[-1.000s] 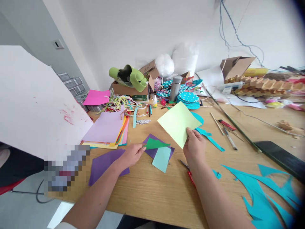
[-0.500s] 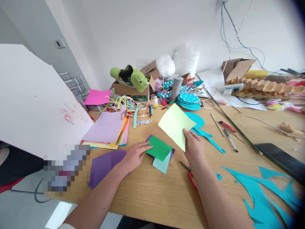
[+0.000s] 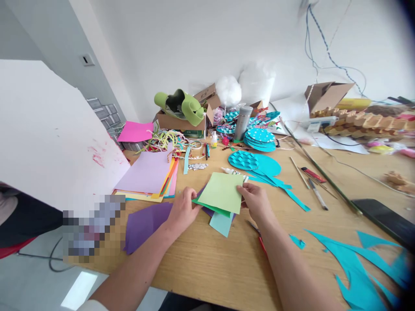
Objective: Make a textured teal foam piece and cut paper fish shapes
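My right hand [image 3: 256, 199] pinches the right edge of a light green sheet of paper [image 3: 222, 192], its thumb on top. This sheet lies over a darker green sheet [image 3: 223, 210], whose left corner my left hand [image 3: 184, 210] holds between thumb and fingers. Beneath them, a pale blue piece of paper [image 3: 220, 224] and the edge of a purple one stick out on the table. Left of my left hand rests a stack of purple paper [image 3: 145, 224]. Red-handled scissors [image 3: 262, 244] lie partly hidden under my right forearm.
Behind the hands are a glue bottle [image 3: 231, 171] and blue paper discs [image 3: 269, 164]. A stack of coloured paper [image 3: 142, 172] sits at the left. Blue offcuts [image 3: 353, 263], a black phone [image 3: 385, 216] and a long green stick [image 3: 320, 168] occupy the right side. A grey flask [image 3: 242, 123] stands at the back.
The light green sheet has come down and left onto the green one, uncovering the glue bottle and a textured blue disc. My left hand has gone from resting flat to gripping the green sheet's corner.
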Demonstrator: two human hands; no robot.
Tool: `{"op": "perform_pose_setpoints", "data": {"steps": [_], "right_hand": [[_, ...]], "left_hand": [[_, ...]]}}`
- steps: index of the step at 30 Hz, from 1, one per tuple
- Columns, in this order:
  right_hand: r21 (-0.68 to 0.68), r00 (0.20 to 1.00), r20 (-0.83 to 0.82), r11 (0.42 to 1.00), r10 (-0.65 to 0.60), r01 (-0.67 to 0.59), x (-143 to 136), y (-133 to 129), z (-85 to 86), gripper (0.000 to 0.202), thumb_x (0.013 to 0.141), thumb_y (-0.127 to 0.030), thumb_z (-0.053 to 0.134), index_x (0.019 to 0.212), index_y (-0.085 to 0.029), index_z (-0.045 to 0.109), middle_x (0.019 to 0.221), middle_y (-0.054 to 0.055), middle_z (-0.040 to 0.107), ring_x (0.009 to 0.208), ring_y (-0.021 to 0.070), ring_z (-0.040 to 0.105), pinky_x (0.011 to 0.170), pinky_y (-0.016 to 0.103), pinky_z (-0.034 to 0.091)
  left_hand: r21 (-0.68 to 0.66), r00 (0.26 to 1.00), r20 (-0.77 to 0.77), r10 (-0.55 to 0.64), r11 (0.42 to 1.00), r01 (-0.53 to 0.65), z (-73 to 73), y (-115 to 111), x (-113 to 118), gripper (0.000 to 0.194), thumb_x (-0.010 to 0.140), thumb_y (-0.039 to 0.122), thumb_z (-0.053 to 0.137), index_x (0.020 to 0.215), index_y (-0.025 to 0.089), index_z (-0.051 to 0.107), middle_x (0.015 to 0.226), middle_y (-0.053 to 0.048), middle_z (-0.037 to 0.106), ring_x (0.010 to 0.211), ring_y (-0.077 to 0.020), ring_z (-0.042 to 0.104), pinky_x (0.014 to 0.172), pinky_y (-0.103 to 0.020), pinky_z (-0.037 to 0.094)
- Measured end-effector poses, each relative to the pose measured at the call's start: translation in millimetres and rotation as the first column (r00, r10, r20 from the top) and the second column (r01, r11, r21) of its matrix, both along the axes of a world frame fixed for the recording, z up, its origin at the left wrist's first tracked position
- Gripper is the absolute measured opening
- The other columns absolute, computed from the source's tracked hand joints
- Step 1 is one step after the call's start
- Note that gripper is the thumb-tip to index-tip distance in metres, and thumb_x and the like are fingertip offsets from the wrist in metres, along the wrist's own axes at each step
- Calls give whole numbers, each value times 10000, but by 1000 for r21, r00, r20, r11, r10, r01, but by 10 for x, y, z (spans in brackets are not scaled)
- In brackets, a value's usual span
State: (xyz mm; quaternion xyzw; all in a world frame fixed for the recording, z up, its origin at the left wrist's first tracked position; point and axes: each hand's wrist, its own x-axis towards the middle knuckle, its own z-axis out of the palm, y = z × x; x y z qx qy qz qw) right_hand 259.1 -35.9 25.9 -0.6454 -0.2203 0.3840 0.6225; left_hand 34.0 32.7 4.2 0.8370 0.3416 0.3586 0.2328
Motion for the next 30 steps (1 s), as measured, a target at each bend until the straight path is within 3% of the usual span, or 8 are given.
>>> {"op": "perform_pose_setpoints", "data": {"steps": [4, 8, 11, 14, 17, 21, 25, 30], "right_hand": [[-29, 996, 8, 995, 91, -91, -65, 11, 4, 220, 694, -253, 656, 882, -138, 660, 552, 2, 633, 398, 127, 544, 315, 217, 412], [-138, 938, 316, 985, 145, -106, -110, -24, 118, 323, 811, -331, 559, 1058, -128, 606, 640, 22, 653, 470, 156, 589, 417, 259, 448], [-19, 678, 734, 995, -49, 94, -184, -174, 283, 277, 867, -402, 521, 1001, -168, 584, 752, 42, 673, 614, 180, 630, 525, 269, 433], [12, 417, 909, 999, 3, -34, -344, -421, 365, 283, 927, -432, 464, 799, -197, 556, 641, 7, 621, 545, 147, 579, 519, 251, 390], [-117, 43, 990, 956, 134, -268, -550, -647, 235, 241, 931, -367, 495, 808, -183, 590, 717, 47, 636, 658, 181, 610, 564, 268, 425], [-296, -326, 920, 930, 217, -219, -738, -782, -118, 205, 835, -204, 622, 1015, -106, 640, 908, 131, 697, 798, 247, 644, 663, 329, 504], [-334, -512, 835, 925, 201, -180, -798, -784, -284, 201, 746, -18, 596, 922, -68, 681, 968, 185, 714, 891, 283, 669, 736, 344, 541], [-354, -506, 833, 919, 224, -176, -809, -759, -233, 103, 791, -76, 590, 803, -114, 685, 914, 167, 727, 855, 272, 683, 691, 334, 563]], "left_hand": [[135, 991, -60, -120, 983, 127, -21, 27, -7, 464, 817, 72, 571, 1248, 238, 525, 1003, -57, 543, 896, -192, 583, 808, -339, 496], [218, 986, -73, -153, 962, 165, -83, 68, -5, 312, 858, 49, 493, 1057, 221, 662, 953, -46, 539, 847, -160, 592, 767, -309, 514], [209, 990, -35, -138, 968, 142, -112, 88, 9, 328, 864, 34, 475, 1062, 210, 668, 946, -46, 568, 852, -152, 606, 764, -298, 522], [202, 990, -8, -141, 969, 139, -108, 91, 24, 325, 869, 33, 473, 1059, 205, 673, 954, -51, 605, 869, -154, 619, 768, -296, 527], [192, 990, -22, -139, 971, 140, -96, 80, 33, 322, 865, 33, 488, 1063, 203, 675, 985, -56, 630, 911, -161, 630, 809, -304, 529], [143, 989, -76, -127, 980, 137, -108, 49, 31, 338, 842, 17, 500, 1051, 206, 686, 1048, -55, 650, 953, -164, 642, 861, -302, 530], [86, 982, -149, -117, 988, 130, -122, 19, 23, 353, 839, 28, 516, 1067, 236, 688, 1117, -32, 667, 979, -159, 654, 888, -295, 532], [69, 968, -234, -90, 992, 109, -96, -1, 21, 378, 842, 32, 520, 1106, 250, 678, 1169, -22, 667, 1019, -168, 654, 901, -305, 533]]}}
